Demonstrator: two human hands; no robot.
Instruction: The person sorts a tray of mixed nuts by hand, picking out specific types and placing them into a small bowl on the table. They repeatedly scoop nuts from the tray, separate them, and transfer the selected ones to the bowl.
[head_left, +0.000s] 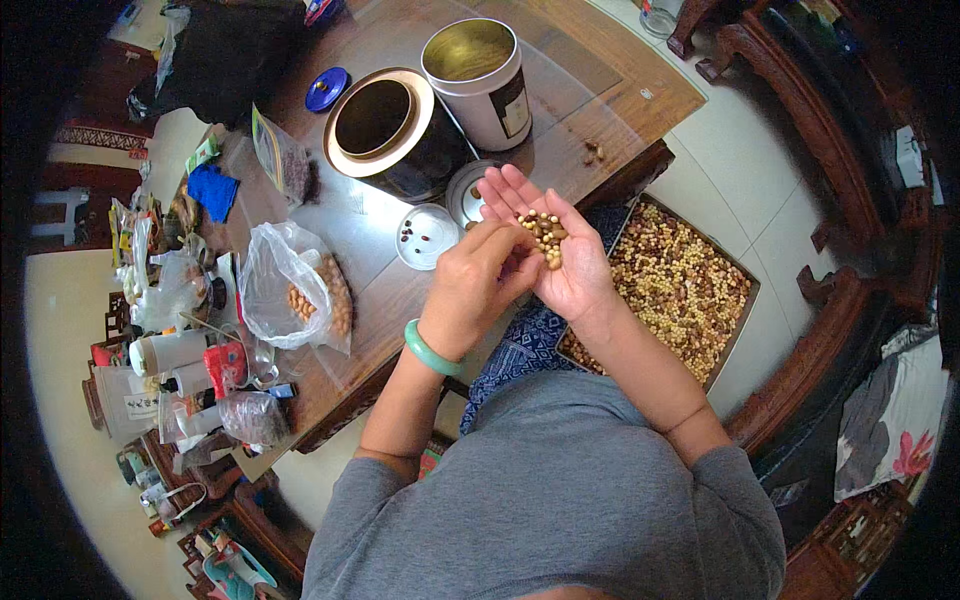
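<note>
My right hand (581, 266) is palm up with the fingers stretched out. A small heap of mixed beans and pale round seeds (546, 231) lies in its palm. My left hand (469, 281), with a green bangle at the wrist, bends over that heap. Its thumb and fingertips come together at the heap's edge; whether they pinch a bean is hidden. Close by on the table, a shallow clear dish (439, 253) holds several dark beans. A round metal lid (459, 196) sits partly behind my hands. Below my right forearm is a rectangular tray (754, 283) full of mixed beans and seeds.
On the wooden table (360, 319) stand a dark canister (442, 150) and an open white tin (480, 112). Nearby are a blue lid (328, 88), a plastic bag of nuts (341, 300) and a zip bag (283, 161). Bottles and bags crowd the left end. Carved wooden furniture (795, 375) is at right.
</note>
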